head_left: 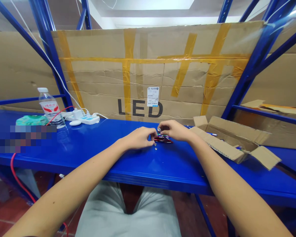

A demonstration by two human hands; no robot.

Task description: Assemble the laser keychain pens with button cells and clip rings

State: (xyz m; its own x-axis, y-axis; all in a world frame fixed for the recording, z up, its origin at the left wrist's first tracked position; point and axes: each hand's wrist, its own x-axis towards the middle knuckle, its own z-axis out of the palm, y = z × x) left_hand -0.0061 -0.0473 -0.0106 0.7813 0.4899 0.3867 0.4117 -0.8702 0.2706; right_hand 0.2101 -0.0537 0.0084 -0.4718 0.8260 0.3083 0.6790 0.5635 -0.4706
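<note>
Several pens [164, 140], dark red and other colours, lie together on the blue table [88, 144] between my hands. My left hand [140, 137] is at their left end with its fingers curled; whatever is between its fingertips is too small to name. Just in front of those fingertips, a small shiny round piece [156, 148] rests on the table. My right hand [174, 130] is over the far side of the pens, thumb and forefinger bent around a small silvery piece [159, 129] that I cannot make out clearly.
An open cardboard box [227, 149] with pens inside stands at the right. On the left are a water bottle [50, 107], a green packet [31, 120], a white power strip [88, 119] and a red cable [13, 168]. A large cardboard panel [101, 82] stands behind the table.
</note>
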